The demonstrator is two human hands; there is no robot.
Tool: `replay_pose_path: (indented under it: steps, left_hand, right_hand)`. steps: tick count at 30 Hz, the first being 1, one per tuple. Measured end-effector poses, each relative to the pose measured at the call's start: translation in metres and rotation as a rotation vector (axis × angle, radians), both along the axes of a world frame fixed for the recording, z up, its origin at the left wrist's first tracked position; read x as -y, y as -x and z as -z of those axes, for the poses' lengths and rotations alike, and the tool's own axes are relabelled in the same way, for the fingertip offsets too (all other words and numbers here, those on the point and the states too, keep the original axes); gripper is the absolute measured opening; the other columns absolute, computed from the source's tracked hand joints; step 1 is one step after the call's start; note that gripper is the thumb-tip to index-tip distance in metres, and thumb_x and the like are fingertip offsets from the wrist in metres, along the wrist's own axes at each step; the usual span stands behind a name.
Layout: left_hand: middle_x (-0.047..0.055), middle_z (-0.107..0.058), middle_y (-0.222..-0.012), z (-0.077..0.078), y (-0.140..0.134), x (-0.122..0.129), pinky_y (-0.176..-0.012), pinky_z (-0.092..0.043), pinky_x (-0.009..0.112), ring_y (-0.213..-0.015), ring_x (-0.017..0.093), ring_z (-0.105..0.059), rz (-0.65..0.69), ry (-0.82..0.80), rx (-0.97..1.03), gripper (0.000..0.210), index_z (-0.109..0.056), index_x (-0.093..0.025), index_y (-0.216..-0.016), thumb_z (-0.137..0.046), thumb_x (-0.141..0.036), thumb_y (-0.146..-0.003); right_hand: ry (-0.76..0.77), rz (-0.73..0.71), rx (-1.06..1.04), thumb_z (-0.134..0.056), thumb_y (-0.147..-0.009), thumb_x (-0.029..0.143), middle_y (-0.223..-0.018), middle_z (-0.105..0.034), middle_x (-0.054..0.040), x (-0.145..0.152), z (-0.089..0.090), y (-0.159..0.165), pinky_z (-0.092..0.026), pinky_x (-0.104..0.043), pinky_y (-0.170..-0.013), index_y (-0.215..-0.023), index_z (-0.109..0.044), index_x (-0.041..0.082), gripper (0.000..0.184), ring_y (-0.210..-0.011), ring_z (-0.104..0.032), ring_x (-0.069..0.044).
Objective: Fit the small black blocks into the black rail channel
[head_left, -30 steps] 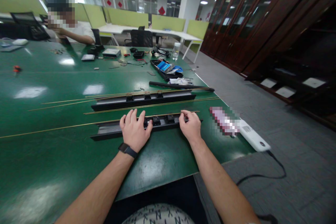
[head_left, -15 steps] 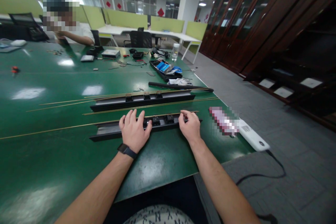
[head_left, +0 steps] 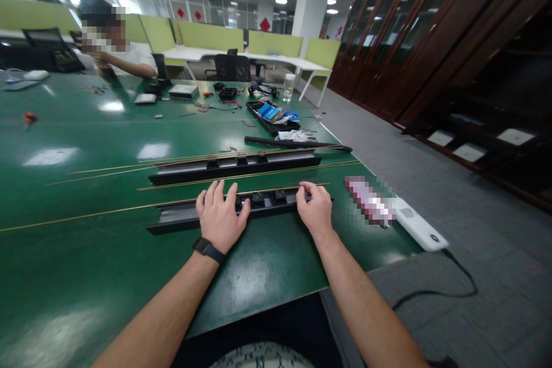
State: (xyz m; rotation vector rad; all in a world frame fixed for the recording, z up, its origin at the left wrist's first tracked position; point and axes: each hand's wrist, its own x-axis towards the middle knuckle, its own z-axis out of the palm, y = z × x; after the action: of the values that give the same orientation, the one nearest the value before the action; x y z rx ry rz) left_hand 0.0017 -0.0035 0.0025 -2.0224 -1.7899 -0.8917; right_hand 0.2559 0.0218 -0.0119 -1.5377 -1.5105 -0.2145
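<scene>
A long black channel point(head_left: 175, 225) with a grey inner face and several black blocks lies across the green table in front of me. My left hand point(head_left: 222, 213) rests over its middle, fingers spread along the far edge and thumb by the blocks. A thin brass-coloured rod point(head_left: 107, 213) runs along the channel's far edge and sticks out far to the left. At the channel's right end, my right hand point(head_left: 314, 207) is closed, thumb and forefinger pinched at the rod. Fingers hide part of both. Behind it lies a second black channel point(head_left: 190, 175) with more rods point(head_left: 202, 180) beside it.
A dark bar point(head_left: 297, 144), white gloves point(head_left: 295, 135) and a black tray point(head_left: 259, 118) with blue packs lie farther back. A white device point(head_left: 420, 225) with a cable sits at the table's right edge. Across the table point(head_left: 86, 276) sits another person point(head_left: 135, 60).
My right hand has shifted slightly to the right along the channel. The left hand keeps its place. The view has tilted a little.
</scene>
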Motion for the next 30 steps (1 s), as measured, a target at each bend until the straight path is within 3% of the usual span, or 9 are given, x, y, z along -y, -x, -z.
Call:
replay_pose_path:
  steps: [30]
  left_hand:
    - [0.022,-0.063,-0.146,-0.0004,-0.0002,0.0000,-0.122,-0.029,0.059,-0.145,0.039,-0.050,0.011,0.003,0.032,0.048,-0.071,-0.016,-0.134,-0.057,-0.047,-0.099]
  right_hand:
    - [0.076,0.135,-0.050,-0.053,-0.094,0.037,-0.094,-0.079,-0.0095,-0.0007,-0.0020,-0.0038,-0.044,-0.043,-0.096,-0.102,-0.078,0.021,0.031,-0.097,-0.066,-0.027]
